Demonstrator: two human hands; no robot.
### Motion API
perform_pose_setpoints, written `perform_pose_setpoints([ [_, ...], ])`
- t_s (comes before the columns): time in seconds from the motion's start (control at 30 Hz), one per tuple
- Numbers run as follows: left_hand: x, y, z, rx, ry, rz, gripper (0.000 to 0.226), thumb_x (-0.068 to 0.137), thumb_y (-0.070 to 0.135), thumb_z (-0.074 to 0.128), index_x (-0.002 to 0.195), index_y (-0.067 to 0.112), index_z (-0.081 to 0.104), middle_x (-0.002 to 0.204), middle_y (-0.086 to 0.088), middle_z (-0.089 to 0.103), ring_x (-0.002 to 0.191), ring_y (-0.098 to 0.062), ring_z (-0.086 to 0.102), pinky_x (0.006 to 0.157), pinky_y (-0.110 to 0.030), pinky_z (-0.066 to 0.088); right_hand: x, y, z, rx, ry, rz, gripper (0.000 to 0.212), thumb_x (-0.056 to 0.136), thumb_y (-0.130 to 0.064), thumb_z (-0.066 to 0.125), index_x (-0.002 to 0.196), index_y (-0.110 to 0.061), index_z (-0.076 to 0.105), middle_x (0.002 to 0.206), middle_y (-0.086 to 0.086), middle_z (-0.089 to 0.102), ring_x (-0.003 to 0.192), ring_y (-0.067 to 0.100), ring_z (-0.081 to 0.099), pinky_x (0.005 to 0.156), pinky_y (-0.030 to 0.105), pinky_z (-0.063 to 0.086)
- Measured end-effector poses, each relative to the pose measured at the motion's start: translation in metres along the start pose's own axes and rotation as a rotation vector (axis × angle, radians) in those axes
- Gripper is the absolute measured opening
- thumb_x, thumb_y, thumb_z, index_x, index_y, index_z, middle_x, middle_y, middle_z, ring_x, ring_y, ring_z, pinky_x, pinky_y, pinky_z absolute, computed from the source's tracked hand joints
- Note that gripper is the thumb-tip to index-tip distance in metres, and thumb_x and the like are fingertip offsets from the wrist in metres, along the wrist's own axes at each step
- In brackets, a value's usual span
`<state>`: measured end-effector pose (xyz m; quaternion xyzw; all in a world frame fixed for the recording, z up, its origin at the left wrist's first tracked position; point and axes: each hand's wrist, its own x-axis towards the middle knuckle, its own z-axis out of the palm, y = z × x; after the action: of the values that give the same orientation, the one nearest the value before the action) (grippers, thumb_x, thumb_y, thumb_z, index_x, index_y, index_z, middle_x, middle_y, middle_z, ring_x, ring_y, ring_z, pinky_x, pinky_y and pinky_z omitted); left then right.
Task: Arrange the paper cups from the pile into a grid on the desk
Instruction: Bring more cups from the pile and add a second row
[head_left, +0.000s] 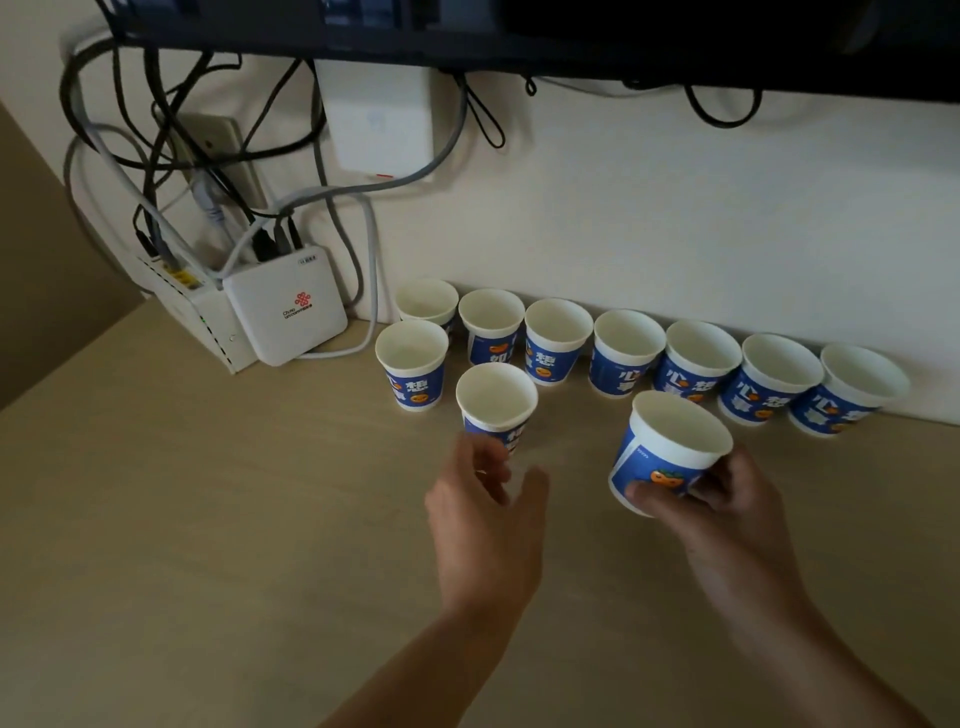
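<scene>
Paper cup (670, 452) clasped in my right hand (727, 499), thumb and fingers curled round lower side; cup tilted, mouth leaning toward wall (675, 234). My left hand (488, 499) slack, fingers relaxed and blurred, holding nothing, just on near side of standing cup (496, 402); contact unclear. Neighbour cup (413, 364) likewise one row out from wall. Row of seven cups (626, 351) upright on desk (208, 519), tight along wall.

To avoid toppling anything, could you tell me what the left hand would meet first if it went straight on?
Most likely the upright cup just ahead of the left hand, second in the front row; blur hides whether they touch.
</scene>
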<state>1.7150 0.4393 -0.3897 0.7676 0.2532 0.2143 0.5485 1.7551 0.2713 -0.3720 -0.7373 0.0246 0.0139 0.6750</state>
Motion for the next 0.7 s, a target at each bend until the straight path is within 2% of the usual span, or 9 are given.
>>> perform_pose_setpoints([
  [0.1, 0.000, -0.003, 0.000, 0.057, -0.074, 0.038, 0.023, 0.077, 0.018, 0.078, 0.094, 0.028, 0.065, 0.086, 0.012, 0.066, 0.074, -0.006, 0.062, 0.067, -0.018, 0.049, 0.005, 0.002, 0.001, -0.032, 0.003, 0.013, 0.054, 0.069, 0.003, 0.083, 0.113, -0.022, 0.063, 0.105, -0.003, 0.074, 0.088, 0.001, 0.071, 0.068, 0.016, 0.052],
  [0.2, 0.008, -0.005, -0.003, 0.127, -0.096, 0.069, 0.028, 0.079, 0.017, 0.076, 0.101, 0.030, 0.064, 0.097, 0.017, 0.065, 0.083, -0.003, 0.060, 0.068, -0.006, 0.041, 0.007, 0.005, 0.002, -0.046, 0.002, 0.025, 0.053, 0.068, 0.002, 0.084, 0.111, -0.022, 0.063, 0.105, -0.003, 0.074, 0.088, 0.002, 0.071, 0.072, 0.019, 0.050],
  [0.3, 0.018, -0.007, -0.005, 0.169, -0.103, 0.083, 0.034, 0.078, 0.018, 0.075, 0.105, 0.032, 0.060, 0.103, 0.019, 0.063, 0.086, -0.002, 0.058, 0.068, -0.005, 0.038, 0.009, 0.007, 0.004, -0.057, -0.006, 0.026, 0.052, 0.069, 0.004, 0.083, 0.111, -0.021, 0.063, 0.103, -0.002, 0.074, 0.087, 0.003, 0.071, 0.064, 0.016, 0.053],
  [0.4, 0.025, -0.008, -0.005, 0.212, -0.114, 0.098, 0.038, 0.079, 0.021, 0.075, 0.112, 0.030, 0.060, 0.109, 0.018, 0.062, 0.088, -0.004, 0.058, 0.070, -0.012, 0.039, 0.011, 0.007, 0.006, -0.071, -0.011, 0.034, 0.050, 0.069, 0.001, 0.084, 0.107, -0.023, 0.062, 0.102, -0.004, 0.074, 0.085, 0.000, 0.071, 0.065, 0.015, 0.050],
  [0.5, 0.030, -0.007, -0.005, 0.240, -0.126, 0.094, 0.044, 0.080, 0.024, 0.075, 0.119, 0.030, 0.058, 0.114, 0.018, 0.060, 0.091, -0.003, 0.056, 0.078, -0.024, 0.044, 0.014, 0.010, 0.009, -0.083, -0.019, 0.034, 0.054, 0.068, 0.000, 0.085, 0.112, -0.023, 0.063, 0.105, -0.004, 0.074, 0.087, 0.001, 0.071, 0.071, 0.020, 0.050],
  [0.7, 0.033, -0.005, -0.007, 0.298, -0.161, 0.102, 0.053, 0.081, 0.029, 0.074, 0.130, 0.033, 0.053, 0.123, 0.015, 0.059, 0.108, -0.010, 0.054, 0.093, -0.036, 0.050, 0.023, 0.010, 0.018, -0.086, -0.039, 0.011, 0.062, 0.070, 0.005, 0.083, 0.120, -0.023, 0.059, 0.105, -0.006, 0.072, 0.087, -0.003, 0.070, 0.065, 0.013, 0.054],
])
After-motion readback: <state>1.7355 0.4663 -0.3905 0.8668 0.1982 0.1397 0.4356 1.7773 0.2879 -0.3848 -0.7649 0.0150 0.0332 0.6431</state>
